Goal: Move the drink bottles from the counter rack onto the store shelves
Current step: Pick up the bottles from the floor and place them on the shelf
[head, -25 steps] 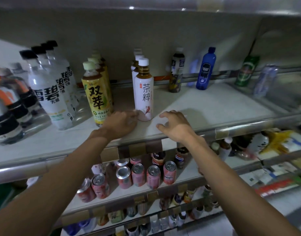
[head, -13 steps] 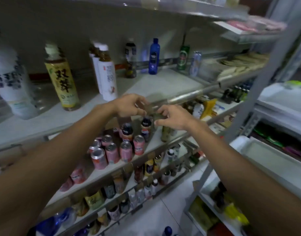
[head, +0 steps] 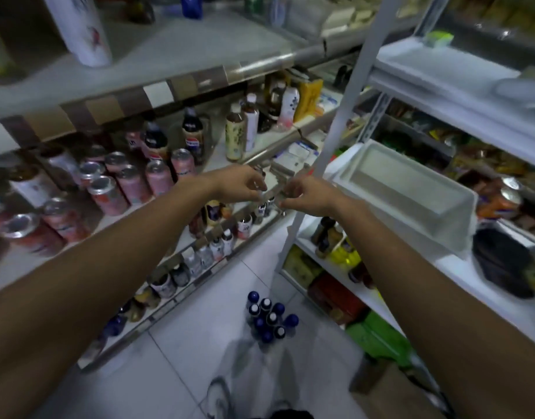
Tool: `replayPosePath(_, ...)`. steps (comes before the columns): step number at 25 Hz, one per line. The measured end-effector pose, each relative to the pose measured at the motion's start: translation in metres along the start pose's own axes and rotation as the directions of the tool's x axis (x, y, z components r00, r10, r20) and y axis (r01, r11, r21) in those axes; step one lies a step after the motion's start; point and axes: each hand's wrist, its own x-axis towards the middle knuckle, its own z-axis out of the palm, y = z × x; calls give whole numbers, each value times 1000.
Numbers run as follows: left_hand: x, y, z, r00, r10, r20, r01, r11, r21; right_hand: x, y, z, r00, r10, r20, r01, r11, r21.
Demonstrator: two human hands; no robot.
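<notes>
head view: a person's left hand (head: 240,186) and right hand (head: 307,195), fingers curled, nearly touch mid-air at centre frame, grip unclear in blur, blue-capped bottles (head: 269,317) on floor at six o'clock.

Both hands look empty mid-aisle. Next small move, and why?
Probably lower both hands toward the blue-capped bottles clustered on the floor and grasp one. The left hand and right hand hover close together with no bottle in them, and the top shelf has bare space.
</notes>
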Motion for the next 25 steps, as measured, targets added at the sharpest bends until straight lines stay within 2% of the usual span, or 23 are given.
replayPosePath(3,5,16,38,997,-17,71,19,999,-28,-26,28,27,1000,20,6,-20,997,72)
replayPosePath(7,6,37,108,988,-44,149,49,998,-32,-59,76,82,990,92,109,-112,975,193)
replayPosePath(11,-4,50,180,955,-92,281,97,995,-3,-88,118,147,947,174,270,-220,963,153)
replayPosePath(15,-5,46,231,914,-127,385,132,991,12,-104,141,186,916,228,329,-308,927,214)
replayPosePath(20,27,9,298,891,-142,431,180,982,-49,-101,183,253,877,257,406,-356,915,188)
replayPosePath(25,53,-44,387,866,-189,463,205,979,16,-84,241,321,861,314,401,-405,899,166)
